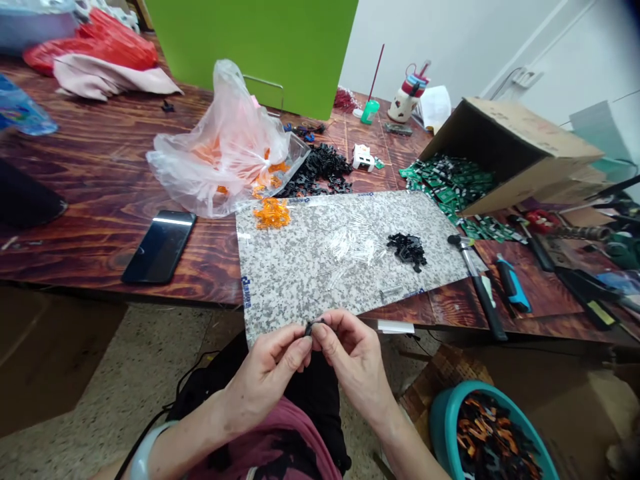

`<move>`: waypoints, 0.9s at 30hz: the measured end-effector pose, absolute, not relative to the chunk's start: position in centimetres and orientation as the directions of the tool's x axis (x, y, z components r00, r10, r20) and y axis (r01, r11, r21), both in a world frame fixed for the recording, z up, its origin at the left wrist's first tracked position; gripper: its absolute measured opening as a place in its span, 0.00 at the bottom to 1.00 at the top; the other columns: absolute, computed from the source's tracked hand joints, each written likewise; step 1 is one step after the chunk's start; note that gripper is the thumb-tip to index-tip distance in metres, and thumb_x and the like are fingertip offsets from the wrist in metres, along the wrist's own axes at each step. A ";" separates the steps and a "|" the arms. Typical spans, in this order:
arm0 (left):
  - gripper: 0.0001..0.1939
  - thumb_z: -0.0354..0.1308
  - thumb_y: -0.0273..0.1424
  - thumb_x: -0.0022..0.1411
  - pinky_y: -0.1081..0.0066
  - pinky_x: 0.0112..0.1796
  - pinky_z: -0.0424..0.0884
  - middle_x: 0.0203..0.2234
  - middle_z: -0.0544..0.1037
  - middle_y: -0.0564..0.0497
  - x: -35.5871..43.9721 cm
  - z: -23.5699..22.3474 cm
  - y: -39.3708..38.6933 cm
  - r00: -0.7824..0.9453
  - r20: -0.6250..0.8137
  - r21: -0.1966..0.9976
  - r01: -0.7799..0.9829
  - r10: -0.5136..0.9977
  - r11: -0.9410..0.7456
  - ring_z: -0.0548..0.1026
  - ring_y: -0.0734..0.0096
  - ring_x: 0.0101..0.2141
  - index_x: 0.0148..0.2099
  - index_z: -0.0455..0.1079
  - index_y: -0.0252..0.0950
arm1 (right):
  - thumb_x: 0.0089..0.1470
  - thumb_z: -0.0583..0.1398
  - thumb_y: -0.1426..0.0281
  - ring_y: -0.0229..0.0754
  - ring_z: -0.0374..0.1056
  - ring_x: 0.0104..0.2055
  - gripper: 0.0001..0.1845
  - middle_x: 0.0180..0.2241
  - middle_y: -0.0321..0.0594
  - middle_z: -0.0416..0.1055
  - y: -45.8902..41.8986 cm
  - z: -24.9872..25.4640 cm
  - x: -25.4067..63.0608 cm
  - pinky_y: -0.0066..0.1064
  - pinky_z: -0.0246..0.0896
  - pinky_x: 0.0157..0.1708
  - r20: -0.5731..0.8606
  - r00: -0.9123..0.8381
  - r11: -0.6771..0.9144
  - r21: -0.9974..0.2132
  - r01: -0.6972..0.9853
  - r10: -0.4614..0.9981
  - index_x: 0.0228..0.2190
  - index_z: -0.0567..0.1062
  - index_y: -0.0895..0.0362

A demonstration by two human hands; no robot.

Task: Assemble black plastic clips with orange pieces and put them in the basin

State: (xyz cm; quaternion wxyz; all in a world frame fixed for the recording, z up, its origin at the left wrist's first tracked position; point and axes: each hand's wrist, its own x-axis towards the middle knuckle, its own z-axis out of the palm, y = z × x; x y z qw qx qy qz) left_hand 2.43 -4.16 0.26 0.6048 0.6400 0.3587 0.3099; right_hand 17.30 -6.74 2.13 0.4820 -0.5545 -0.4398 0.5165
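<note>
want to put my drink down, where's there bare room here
Bare wood shows between the phone, pink cloth and bag. The mat is bare between its left edge, the orange parts and the clear sticks. It's crowded on the right: box, green boards, hammer, blue tool.

Behind the wood-grained bench (100, 160) rises a pale wall (450, 40) with a white socket (527, 77); the speckled floor (155, 347) below looks like terrazzo, perhaps.
</note>
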 end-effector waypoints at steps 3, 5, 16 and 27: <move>0.12 0.45 0.29 0.67 0.76 0.27 0.60 0.22 0.63 0.56 2.4 0.7 -4.6 0.515 0.076 0.985 0.097 0.854 -0.146 0.63 0.76 0.24 0.30 0.62 0.36 | 0.56 0.57 0.66 0.33 0.58 0.25 0.09 0.23 0.33 0.64 -7.0 2.8 17.1 0.24 0.54 0.25 -0.062 0.068 -0.071 -0.990 0.124 0.996 0.27 0.70 0.58; 0.11 0.45 0.27 0.67 0.76 0.29 0.61 0.24 0.65 0.56 2.3 1.1 -4.9 0.493 0.134 0.973 0.098 0.859 -0.208 0.64 0.76 0.25 0.31 0.63 0.37 | 0.57 0.57 0.67 0.33 0.57 0.25 0.10 0.22 0.32 0.62 -7.1 3.2 16.8 0.25 0.53 0.25 -0.007 0.054 -0.016 -0.987 0.163 0.999 0.25 0.69 0.58; 0.14 0.47 0.37 0.66 0.76 0.26 0.59 0.21 0.63 0.56 -0.6 0.5 -1.9 0.272 -0.149 0.989 0.052 0.951 0.140 0.61 0.76 0.24 0.33 0.68 0.36 | 0.59 0.52 0.61 0.36 0.65 0.28 0.15 0.27 0.36 0.70 3.8 2.7 16.9 0.25 0.57 0.25 0.071 -0.254 0.172 -0.899 0.402 0.965 0.29 0.73 0.57; 0.15 0.55 0.41 0.61 0.77 0.25 0.60 0.24 0.71 0.54 -1.0 0.5 -1.3 0.190 -0.298 0.912 -0.234 0.935 0.338 0.65 0.78 0.24 0.36 0.72 0.34 | 0.52 0.58 0.69 0.42 0.66 0.35 0.07 0.32 0.41 0.73 17.3 -2.2 16.2 0.33 0.59 0.38 0.214 -0.084 0.211 -0.688 0.695 0.973 0.29 0.76 0.57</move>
